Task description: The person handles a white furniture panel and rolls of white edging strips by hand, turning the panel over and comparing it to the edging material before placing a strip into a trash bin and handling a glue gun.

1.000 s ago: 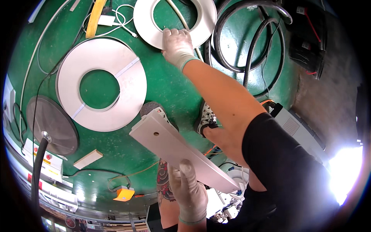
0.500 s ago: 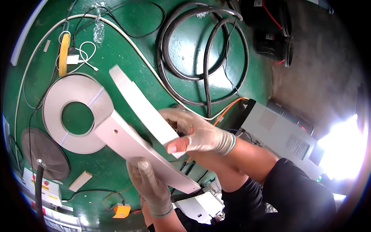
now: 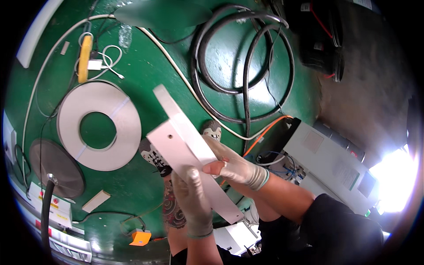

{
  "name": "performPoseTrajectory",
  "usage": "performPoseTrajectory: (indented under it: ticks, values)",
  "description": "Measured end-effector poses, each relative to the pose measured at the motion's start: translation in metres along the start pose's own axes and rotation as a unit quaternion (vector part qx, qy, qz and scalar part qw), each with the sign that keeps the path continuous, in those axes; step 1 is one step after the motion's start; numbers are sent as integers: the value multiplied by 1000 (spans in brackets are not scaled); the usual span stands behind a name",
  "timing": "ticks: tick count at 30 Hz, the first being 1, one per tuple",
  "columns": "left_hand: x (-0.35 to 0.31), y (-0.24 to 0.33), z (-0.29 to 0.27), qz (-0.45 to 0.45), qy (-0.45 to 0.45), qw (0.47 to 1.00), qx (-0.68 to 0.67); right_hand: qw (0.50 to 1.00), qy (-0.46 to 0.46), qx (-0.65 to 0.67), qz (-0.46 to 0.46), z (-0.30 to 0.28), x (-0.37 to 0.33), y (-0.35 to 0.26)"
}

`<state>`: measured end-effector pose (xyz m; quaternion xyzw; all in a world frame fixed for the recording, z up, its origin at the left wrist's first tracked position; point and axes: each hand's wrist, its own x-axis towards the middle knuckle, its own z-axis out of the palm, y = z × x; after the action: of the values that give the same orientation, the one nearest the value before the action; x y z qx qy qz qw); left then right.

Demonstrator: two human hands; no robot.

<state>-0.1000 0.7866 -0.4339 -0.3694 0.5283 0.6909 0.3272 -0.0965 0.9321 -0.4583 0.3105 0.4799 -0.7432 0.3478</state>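
The pale board hides part of the curved white piece and some fingers of the left hand. Toward the green floor's far edge, a blurred patch obscures a stretch of pale hose; beyond the floor's right edge, labels on black containers are illegibly small.

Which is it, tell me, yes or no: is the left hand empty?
No, the left hand is closed on a pale panel that has a small dark hole near its upper end.
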Motion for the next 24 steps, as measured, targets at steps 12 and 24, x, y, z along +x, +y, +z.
performPoseTrajectory:
  ticks: [12, 24]
  values:
    - [-38, 5, -12, 37, -149, 988, 8, 974, 191, -118, -26, 23, -89, -29]
    - [-107, 172, -157, -65, 39, 990, -120, 847, 234, -477, 4, 50, -277, -174]
